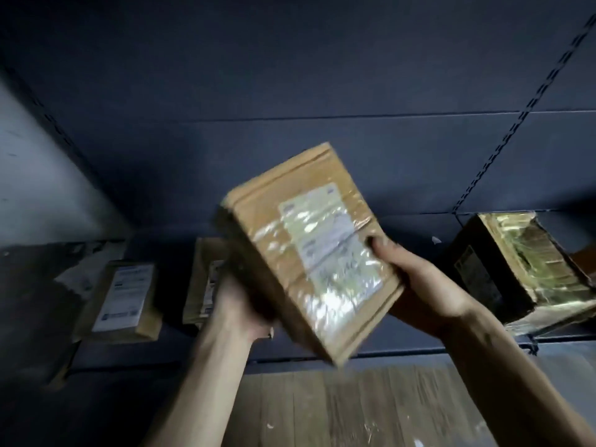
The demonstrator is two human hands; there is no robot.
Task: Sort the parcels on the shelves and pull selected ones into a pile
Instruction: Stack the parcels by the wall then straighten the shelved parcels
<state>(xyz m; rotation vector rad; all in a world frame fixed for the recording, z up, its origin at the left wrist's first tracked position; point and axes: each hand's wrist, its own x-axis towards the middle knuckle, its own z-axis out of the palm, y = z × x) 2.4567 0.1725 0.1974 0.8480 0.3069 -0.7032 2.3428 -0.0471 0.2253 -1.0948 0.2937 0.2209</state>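
Parcel (309,253) of brown cardboard, taped label up, sat tilted in front of the shelf (380,348); your left hand (238,304) curled under its left side, your right hand (416,285) clamped its right edge, thumb on top.

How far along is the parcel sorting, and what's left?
Done: cannot tell, no pile shows. In hand: the left hand and right hand grip a taped brown parcel, label up, in front of the shelf. To do: at least three parcels lie there: a labelled parcel at left, a middle parcel partly hidden behind the held one, a shiny-wrapped box at right.
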